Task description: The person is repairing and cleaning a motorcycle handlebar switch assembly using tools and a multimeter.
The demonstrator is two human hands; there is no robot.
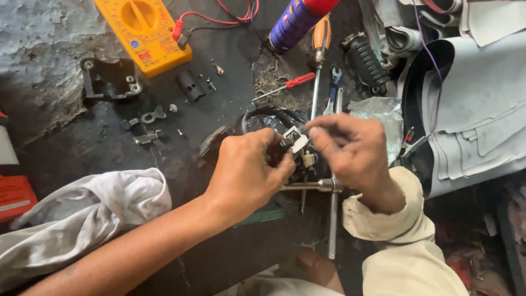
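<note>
My left hand (249, 172) and my right hand (350, 151) meet over the middle of a dark, greasy work surface. Together they grip a small black switch assembly (290, 143) with a white connector piece and black cable looping behind it. The left fingers close round the black part; the right fingertips pinch the white piece from the right. A metal cross wrench (331, 189) lies just beneath the hands, partly covered by them.
A yellow multimeter (143, 33) with red leads sits at the top left. A blue spray can (296, 22), two screwdrivers (319, 52), a spanner and a rubber grip lie at the top. Small black and metal parts (148, 118) are scattered left. A white cloth (82, 214) lies lower left.
</note>
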